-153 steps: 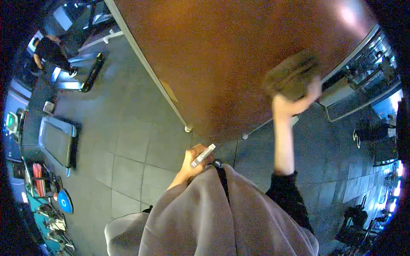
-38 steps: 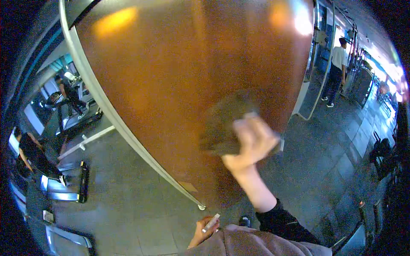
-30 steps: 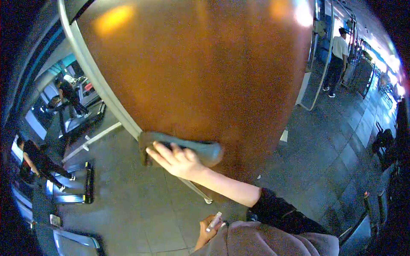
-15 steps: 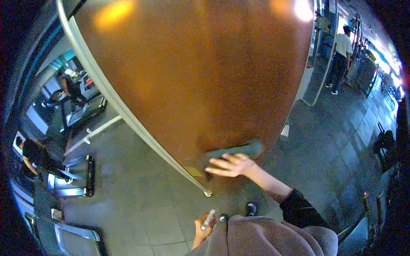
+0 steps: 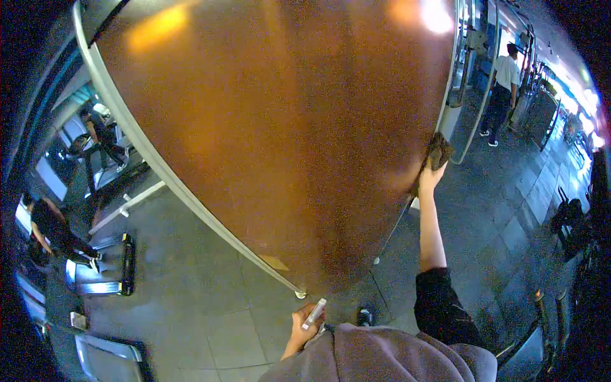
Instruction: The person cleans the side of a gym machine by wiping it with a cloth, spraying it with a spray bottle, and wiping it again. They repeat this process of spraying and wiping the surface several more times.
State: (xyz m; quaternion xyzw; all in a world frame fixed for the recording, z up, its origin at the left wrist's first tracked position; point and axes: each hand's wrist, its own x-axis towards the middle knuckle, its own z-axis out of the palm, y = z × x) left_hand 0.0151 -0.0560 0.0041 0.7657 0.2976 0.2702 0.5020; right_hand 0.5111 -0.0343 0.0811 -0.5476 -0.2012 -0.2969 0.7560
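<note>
A large brown board in a pale metal frame fills the upper middle of the view. My right hand reaches up to the board's right edge, its fingers round a dark eraser-like block held against that edge. Low in the view, below the board's bottom corner, my left hand grips a small whitish rectangular object. What exactly the whitish object is, I cannot make out.
Two people in dark clothes are at treadmills on the left. A person in a white top stands at the upper right near metal racks. Dark equipment stands at lower right on the tiled floor.
My right hand and the block have moved from the board's lower part up and right to its right edge. My left hand still holds the whitish object. The view has shifted slightly.
</note>
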